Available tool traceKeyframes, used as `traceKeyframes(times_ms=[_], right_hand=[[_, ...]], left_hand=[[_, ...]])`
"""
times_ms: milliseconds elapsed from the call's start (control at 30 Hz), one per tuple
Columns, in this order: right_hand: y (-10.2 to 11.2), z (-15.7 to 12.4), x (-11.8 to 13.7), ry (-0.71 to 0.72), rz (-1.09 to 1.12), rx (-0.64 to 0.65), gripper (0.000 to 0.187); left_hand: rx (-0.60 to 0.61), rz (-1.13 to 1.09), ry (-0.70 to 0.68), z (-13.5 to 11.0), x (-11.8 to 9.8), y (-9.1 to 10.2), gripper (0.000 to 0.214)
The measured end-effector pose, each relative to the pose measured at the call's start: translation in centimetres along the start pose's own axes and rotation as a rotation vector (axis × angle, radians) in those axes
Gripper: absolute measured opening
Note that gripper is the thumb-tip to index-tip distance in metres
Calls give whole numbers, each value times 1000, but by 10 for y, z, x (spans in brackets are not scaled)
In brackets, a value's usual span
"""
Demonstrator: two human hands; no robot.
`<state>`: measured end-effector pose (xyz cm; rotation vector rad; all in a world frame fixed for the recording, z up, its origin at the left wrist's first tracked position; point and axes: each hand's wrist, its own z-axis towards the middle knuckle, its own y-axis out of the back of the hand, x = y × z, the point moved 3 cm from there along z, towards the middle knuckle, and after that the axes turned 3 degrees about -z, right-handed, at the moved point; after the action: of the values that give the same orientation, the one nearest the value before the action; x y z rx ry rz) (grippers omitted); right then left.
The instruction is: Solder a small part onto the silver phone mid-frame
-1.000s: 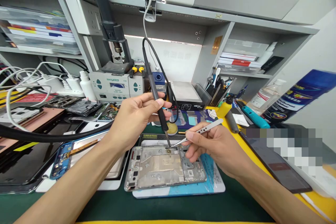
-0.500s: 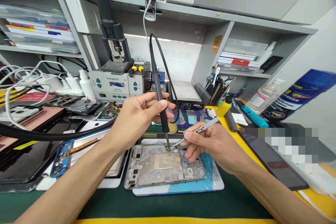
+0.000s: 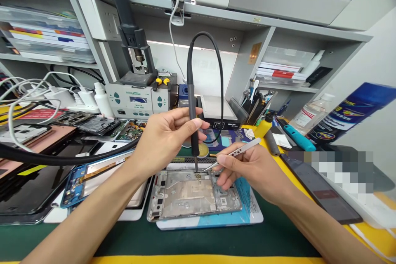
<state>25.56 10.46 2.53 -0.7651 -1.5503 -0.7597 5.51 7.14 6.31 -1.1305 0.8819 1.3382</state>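
Note:
A black soldering iron (image 3: 193,103) stands nearly upright in my left hand (image 3: 171,134), its grip pinched between thumb and fingers and its tip pointing down. Between the thumb and fingers of my right hand (image 3: 244,169) are metal tweezers (image 3: 237,151), slanting down to the left. Both tips meet near a small gold-coloured part (image 3: 198,176) at the top edge of a grey phone frame (image 3: 185,200). Whether they touch it, I cannot tell. The frame lies on a blue and white board (image 3: 252,210).
Phones and phone parts (image 3: 40,173) crowd the left side, with a thick black cable (image 3: 77,159) crossing above them. Behind stands a soldering station (image 3: 136,99). To the right are a yellow bottle (image 3: 262,127), a blue spray can (image 3: 349,111) and a dark phone (image 3: 321,189).
My left hand has turned the soldering iron more upright, and its cord now arcs further right. The iron's tip has shifted slightly left and up. My right hand stays almost still.

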Motion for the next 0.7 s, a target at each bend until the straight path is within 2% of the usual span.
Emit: traceKeyframes(times_ms=[300,700], right_hand=[[-4,2,-5,-40,14,-68,36],[-7,0,-2,-57,12,-47,38]], left_hand=[[-23,-15,-1,0,2,4,26],[-46,-3,-7,0,2,8,32]])
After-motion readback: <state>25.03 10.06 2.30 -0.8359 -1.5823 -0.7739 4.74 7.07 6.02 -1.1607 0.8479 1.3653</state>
